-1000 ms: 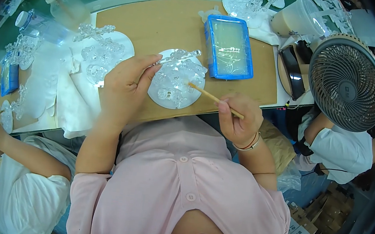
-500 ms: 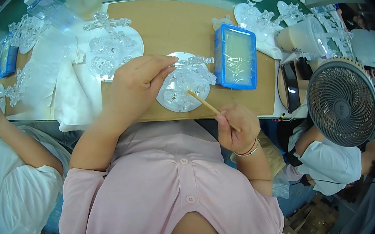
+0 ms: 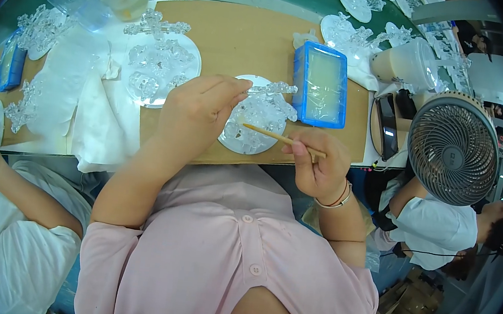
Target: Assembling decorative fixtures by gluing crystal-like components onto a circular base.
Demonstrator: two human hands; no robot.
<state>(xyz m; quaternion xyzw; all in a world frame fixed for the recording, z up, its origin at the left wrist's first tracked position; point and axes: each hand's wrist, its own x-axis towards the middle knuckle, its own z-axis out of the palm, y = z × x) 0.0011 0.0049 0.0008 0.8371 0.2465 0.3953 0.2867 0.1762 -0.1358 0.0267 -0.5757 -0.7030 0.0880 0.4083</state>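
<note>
Left hand (image 3: 204,111): pinched on clear piece (image 3: 276,88), at far edge of white plate (image 3: 242,148). Right hand (image 3: 320,163): clamped on wooden stick (image 3: 267,132). Hazard: stray stick stroke could scatter plate's clear parts (image 3: 264,112).

Tan stick (image 3: 269,133) over clear pieces (image 3: 262,110)

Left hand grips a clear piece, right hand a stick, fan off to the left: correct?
No, the fan is off to the right, as the head view shows. The left hand grips a clear piece, the right hand a stick.
</note>
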